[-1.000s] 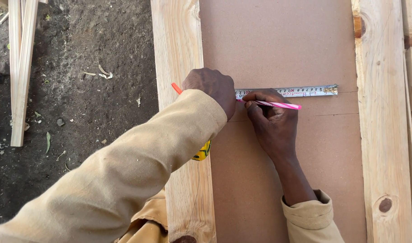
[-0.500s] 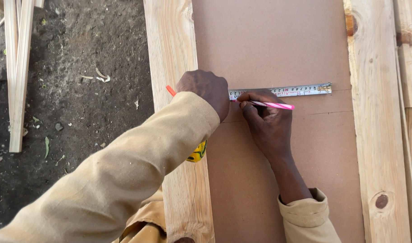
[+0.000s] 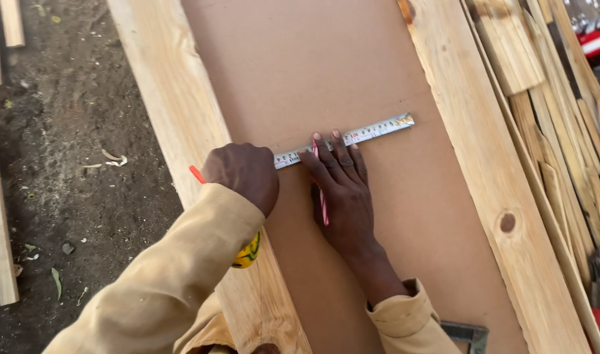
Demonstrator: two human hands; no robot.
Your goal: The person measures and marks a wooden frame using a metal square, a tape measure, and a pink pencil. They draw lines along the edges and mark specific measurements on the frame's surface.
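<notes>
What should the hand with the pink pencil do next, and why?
Probably make a small mark on the brown board beside the tape measure. The right hand lies flat with the pink pencil between its fingers, tip at the tape's edge, while the left hand pins the tape down.

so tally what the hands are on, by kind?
Tape measure: 1, left hand pinning it
Pink striped pencil: 1, between right hand fingers
Brown board: 1
Total: 3
</notes>
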